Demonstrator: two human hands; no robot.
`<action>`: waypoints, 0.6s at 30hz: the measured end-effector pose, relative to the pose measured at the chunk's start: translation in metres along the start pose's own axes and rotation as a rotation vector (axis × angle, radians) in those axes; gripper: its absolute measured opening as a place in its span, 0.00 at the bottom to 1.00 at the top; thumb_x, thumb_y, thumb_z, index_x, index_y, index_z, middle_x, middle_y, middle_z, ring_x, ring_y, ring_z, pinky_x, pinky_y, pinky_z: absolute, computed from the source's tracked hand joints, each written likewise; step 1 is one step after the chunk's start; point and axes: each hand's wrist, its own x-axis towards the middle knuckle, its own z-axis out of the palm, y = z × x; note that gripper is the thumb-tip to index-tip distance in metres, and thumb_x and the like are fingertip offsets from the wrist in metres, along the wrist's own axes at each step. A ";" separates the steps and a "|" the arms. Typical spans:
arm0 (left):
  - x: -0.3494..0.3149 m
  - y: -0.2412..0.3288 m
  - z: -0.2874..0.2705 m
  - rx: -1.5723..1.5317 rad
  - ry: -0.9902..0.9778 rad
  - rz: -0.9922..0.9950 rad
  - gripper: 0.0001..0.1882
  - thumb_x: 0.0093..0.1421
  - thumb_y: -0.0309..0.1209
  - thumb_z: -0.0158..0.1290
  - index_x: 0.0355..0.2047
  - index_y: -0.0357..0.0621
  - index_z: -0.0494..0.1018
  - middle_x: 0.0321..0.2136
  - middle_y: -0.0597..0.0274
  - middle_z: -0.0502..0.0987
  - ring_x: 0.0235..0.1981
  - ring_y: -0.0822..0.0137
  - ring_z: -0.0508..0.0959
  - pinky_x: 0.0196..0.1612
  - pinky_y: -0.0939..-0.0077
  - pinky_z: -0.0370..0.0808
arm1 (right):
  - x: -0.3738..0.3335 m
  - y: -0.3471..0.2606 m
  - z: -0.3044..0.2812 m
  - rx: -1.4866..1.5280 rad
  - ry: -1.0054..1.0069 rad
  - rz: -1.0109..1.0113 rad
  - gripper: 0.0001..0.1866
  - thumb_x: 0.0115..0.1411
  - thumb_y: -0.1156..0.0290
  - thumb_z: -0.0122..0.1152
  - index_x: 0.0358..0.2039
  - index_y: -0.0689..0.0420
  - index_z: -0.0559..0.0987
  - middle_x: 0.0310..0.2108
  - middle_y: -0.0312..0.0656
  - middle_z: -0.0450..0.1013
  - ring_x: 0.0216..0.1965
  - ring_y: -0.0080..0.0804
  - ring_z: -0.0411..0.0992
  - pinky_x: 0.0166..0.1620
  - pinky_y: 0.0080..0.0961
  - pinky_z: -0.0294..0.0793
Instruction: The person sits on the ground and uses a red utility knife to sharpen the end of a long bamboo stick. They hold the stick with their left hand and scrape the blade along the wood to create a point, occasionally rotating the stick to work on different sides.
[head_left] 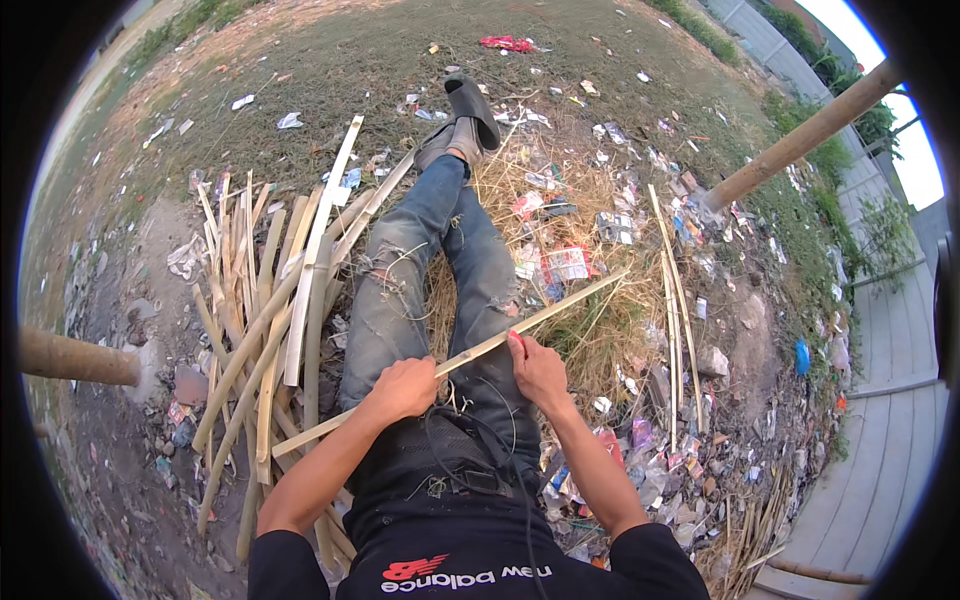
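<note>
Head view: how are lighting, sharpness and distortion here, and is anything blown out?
Head view: soft, even daylight, no hard shadows; the sky at the upper right rim is blown out. Strong fisheye bending with a black rim; the fence curves. The hands and the bamboo strip are sharp.

We see a long pale-yellow split bamboo strip (500,342), dry and matt, with a fibrous edge. Left of this strip lies a pile of similar rough tan bamboo slats (262,330). Under the strip are faded blue denim jeans (420,250), torn cloth, and dry yellow straw (590,320).
</note>
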 end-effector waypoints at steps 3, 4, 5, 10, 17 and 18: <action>-0.023 -0.016 -0.009 0.033 -0.012 -0.013 0.19 0.73 0.41 0.49 0.42 0.34 0.77 0.39 0.35 0.83 0.45 0.33 0.82 0.49 0.40 0.77 | 0.030 0.043 -0.013 0.054 0.061 0.069 0.32 0.77 0.43 0.41 0.37 0.59 0.81 0.28 0.62 0.79 0.35 0.67 0.79 0.38 0.61 0.75; -0.023 -0.020 -0.009 0.033 -0.017 -0.020 0.20 0.74 0.42 0.49 0.42 0.34 0.77 0.39 0.35 0.83 0.45 0.33 0.82 0.49 0.40 0.77 | 0.033 0.045 -0.014 0.029 0.053 0.047 0.31 0.78 0.43 0.41 0.37 0.59 0.80 0.27 0.61 0.78 0.33 0.66 0.79 0.37 0.61 0.75; -0.023 -0.023 -0.009 0.036 -0.023 -0.021 0.20 0.74 0.43 0.48 0.41 0.34 0.77 0.39 0.36 0.83 0.45 0.33 0.81 0.48 0.40 0.77 | 0.030 0.045 -0.010 0.029 0.037 -0.009 0.31 0.77 0.44 0.42 0.36 0.59 0.80 0.26 0.61 0.78 0.32 0.66 0.78 0.36 0.61 0.75; -0.017 -0.036 -0.006 0.004 -0.036 -0.027 0.23 0.75 0.45 0.48 0.39 0.34 0.78 0.39 0.35 0.82 0.45 0.32 0.81 0.48 0.40 0.76 | -0.023 -0.038 -0.003 -0.006 -0.130 -0.166 0.29 0.77 0.44 0.45 0.34 0.58 0.78 0.24 0.61 0.78 0.29 0.68 0.78 0.33 0.61 0.75; -0.018 -0.041 -0.006 0.023 -0.059 0.018 0.23 0.75 0.44 0.48 0.38 0.32 0.78 0.37 0.32 0.81 0.44 0.30 0.80 0.47 0.40 0.75 | 0.017 0.035 -0.007 -0.006 0.063 0.032 0.30 0.76 0.44 0.45 0.35 0.59 0.80 0.25 0.61 0.79 0.31 0.67 0.79 0.35 0.60 0.76; -0.016 -0.040 -0.007 0.010 -0.058 0.011 0.23 0.75 0.44 0.48 0.37 0.32 0.78 0.36 0.32 0.81 0.43 0.30 0.80 0.47 0.40 0.75 | 0.015 0.033 -0.006 0.006 0.044 0.015 0.30 0.76 0.44 0.45 0.35 0.59 0.80 0.26 0.61 0.79 0.31 0.67 0.79 0.35 0.61 0.76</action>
